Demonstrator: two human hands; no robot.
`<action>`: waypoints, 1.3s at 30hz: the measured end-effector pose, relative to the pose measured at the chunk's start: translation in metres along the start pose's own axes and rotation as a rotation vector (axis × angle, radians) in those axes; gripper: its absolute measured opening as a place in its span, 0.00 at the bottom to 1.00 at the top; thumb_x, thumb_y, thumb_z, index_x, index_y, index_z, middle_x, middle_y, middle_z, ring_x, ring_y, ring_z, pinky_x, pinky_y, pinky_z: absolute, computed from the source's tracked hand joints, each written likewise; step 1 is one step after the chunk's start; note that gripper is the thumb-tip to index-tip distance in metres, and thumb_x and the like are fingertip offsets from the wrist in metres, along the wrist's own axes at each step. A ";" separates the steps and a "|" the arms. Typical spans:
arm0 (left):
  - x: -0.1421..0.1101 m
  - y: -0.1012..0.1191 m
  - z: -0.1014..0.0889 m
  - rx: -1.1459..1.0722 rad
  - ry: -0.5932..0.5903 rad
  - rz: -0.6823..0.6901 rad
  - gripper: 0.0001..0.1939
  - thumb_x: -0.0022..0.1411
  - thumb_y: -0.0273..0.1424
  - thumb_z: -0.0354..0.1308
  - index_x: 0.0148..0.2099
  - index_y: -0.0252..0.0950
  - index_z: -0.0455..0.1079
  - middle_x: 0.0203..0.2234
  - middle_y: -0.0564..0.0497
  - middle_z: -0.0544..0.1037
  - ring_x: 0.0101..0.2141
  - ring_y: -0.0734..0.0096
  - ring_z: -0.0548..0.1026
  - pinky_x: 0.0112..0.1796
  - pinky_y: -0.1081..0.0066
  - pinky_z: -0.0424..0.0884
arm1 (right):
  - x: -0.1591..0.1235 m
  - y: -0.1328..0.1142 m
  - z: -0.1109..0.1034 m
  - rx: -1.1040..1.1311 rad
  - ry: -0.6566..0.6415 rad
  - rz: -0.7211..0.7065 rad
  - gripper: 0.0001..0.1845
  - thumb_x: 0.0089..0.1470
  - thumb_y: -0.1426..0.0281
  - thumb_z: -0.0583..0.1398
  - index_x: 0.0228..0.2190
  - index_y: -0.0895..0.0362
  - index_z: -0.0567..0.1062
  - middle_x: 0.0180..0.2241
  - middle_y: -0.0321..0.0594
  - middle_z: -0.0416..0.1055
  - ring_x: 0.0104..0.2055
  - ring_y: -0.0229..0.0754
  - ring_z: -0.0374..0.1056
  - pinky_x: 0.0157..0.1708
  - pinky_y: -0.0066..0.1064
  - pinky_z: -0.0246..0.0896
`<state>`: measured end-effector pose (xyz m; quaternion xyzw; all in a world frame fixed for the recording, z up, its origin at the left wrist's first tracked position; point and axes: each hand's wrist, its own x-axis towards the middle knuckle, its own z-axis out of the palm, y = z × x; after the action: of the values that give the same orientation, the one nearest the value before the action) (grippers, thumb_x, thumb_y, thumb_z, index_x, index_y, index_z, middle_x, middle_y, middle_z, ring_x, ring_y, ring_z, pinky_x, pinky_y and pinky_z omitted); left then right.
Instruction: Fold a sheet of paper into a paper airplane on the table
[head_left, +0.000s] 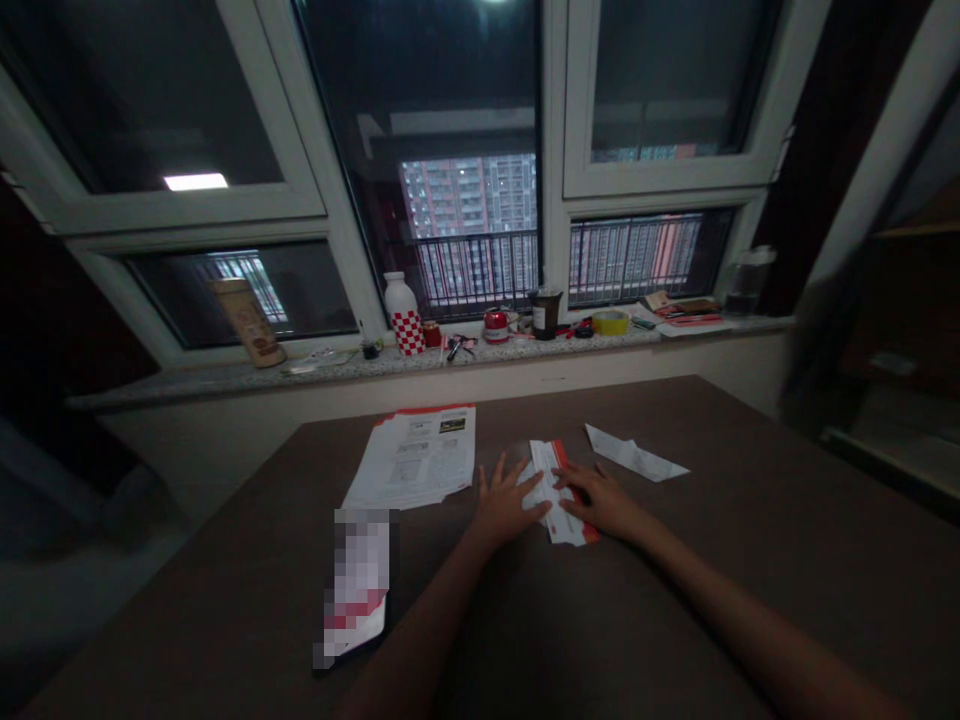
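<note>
A partly folded sheet of paper [556,512], white with a red-orange edge, lies on the dark table in front of me. My left hand [510,505] rests flat on its left side, fingers spread, with some fingertips on the paper and others over the table. On the paper's right side lies my right hand [600,498], its fingers stretched out and touching the surface. Beyond the right hand is a folded white paper boat [637,458], lying apart. My palms hide parts of the sheet.
A stack of printed sheets [420,455] lies at the table's back left, with a pixelated phone-like object [356,590] nearer me. The windowsill [337,375] holds a checkered bottle [405,315], a brown tumbler [247,322], a dark cup [545,315] and yellow tape [610,323].
</note>
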<state>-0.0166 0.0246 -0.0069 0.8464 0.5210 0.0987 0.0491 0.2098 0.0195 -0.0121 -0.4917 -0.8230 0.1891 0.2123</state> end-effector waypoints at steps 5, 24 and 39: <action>-0.002 0.001 0.002 -0.003 0.041 0.012 0.31 0.62 0.57 0.44 0.65 0.58 0.55 0.67 0.57 0.51 0.66 0.46 0.40 0.59 0.34 0.35 | -0.005 -0.001 -0.006 0.004 -0.047 -0.027 0.22 0.54 0.57 0.58 0.50 0.49 0.70 0.62 0.40 0.59 0.67 0.50 0.46 0.64 0.58 0.25; -0.005 0.002 -0.001 -0.050 0.089 -0.021 0.27 0.59 0.57 0.51 0.59 0.61 0.64 0.65 0.59 0.56 0.65 0.45 0.44 0.58 0.32 0.35 | 0.002 -0.004 0.000 -0.040 -0.019 0.020 0.22 0.56 0.58 0.57 0.51 0.47 0.71 0.61 0.39 0.62 0.66 0.51 0.47 0.63 0.60 0.28; -0.006 0.001 -0.005 -0.022 0.051 -0.033 0.28 0.59 0.58 0.48 0.60 0.62 0.61 0.66 0.60 0.53 0.66 0.46 0.41 0.58 0.32 0.33 | -0.012 -0.005 -0.012 -0.038 -0.151 -0.027 0.34 0.53 0.51 0.58 0.59 0.47 0.63 0.66 0.42 0.50 0.69 0.50 0.37 0.64 0.58 0.18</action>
<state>-0.0190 0.0186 -0.0026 0.8344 0.5348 0.1251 0.0468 0.2179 0.0077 -0.0012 -0.4690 -0.8467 0.2070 0.1426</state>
